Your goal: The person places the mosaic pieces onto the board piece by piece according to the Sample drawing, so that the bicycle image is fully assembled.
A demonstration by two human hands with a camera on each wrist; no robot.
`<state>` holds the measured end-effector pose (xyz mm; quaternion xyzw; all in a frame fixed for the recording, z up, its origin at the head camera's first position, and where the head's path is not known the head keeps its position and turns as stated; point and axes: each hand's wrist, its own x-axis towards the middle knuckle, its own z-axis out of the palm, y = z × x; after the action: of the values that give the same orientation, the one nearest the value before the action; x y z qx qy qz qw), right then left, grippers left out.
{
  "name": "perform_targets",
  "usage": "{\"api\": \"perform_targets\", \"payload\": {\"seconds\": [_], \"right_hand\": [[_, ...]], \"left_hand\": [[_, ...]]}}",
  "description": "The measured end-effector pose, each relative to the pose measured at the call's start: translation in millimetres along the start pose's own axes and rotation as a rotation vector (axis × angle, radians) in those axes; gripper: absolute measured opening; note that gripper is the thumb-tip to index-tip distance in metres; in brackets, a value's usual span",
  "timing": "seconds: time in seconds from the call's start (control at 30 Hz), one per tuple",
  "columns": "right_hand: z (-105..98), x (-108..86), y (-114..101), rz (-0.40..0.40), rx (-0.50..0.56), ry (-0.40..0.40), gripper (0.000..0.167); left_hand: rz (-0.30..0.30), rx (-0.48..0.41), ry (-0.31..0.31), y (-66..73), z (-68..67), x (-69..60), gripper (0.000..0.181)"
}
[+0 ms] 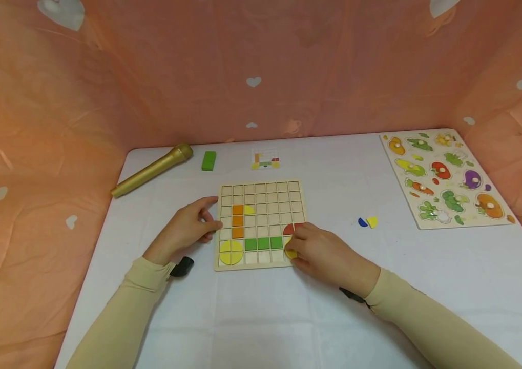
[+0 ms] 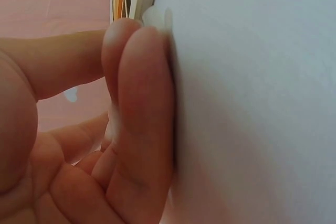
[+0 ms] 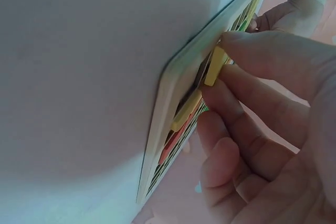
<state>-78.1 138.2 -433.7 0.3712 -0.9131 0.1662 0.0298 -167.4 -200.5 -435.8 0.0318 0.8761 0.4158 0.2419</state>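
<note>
A square wooden grid board (image 1: 251, 268) lies on the white cloth. At its lower right corner my right hand (image 1: 322, 254) pinches a yellow quarter-circle piece (image 3: 214, 66) between thumb and fingers, tilted over the grid. Another yellow piece (image 3: 187, 111) sits beside it in the board. Red pieces (image 1: 289, 229) show just above, partly hidden by the hand. My left hand (image 1: 184, 225) touches the board's left edge with finger and thumb. Orange squares (image 1: 238, 221), a yellow quarter (image 1: 249, 209), green squares (image 1: 263, 243) and a yellow circle of quarters (image 1: 231, 252) fill other cells.
A pattern card (image 1: 265, 159) and a green block (image 1: 208, 161) lie behind the board, with a gold microphone (image 1: 152, 170) farther left. To the right are a blue piece (image 1: 362, 222), a yellow piece (image 1: 372, 222) and a vegetable puzzle board (image 1: 431, 197).
</note>
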Motion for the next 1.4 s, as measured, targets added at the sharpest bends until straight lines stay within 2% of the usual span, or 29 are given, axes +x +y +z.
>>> {"api": "perform_targets", "payload": {"seconds": [1.13,1.27,1.4], "right_hand": [[0.1,-0.5,2.9,0.018,0.007,0.016,0.018],[-4.1,-5.1,7.7,0.060,0.005,0.019,0.017],[-15.7,-15.7,21.5,0.130,0.006,0.022,0.017]], "left_hand": [[-0.002,0.009,0.002,2.0,-0.8,0.8,0.078],[-0.006,0.005,-0.001,0.5,0.2,0.8,0.078],[-0.006,0.005,-0.002,0.2,0.5,0.5,0.078]]}}
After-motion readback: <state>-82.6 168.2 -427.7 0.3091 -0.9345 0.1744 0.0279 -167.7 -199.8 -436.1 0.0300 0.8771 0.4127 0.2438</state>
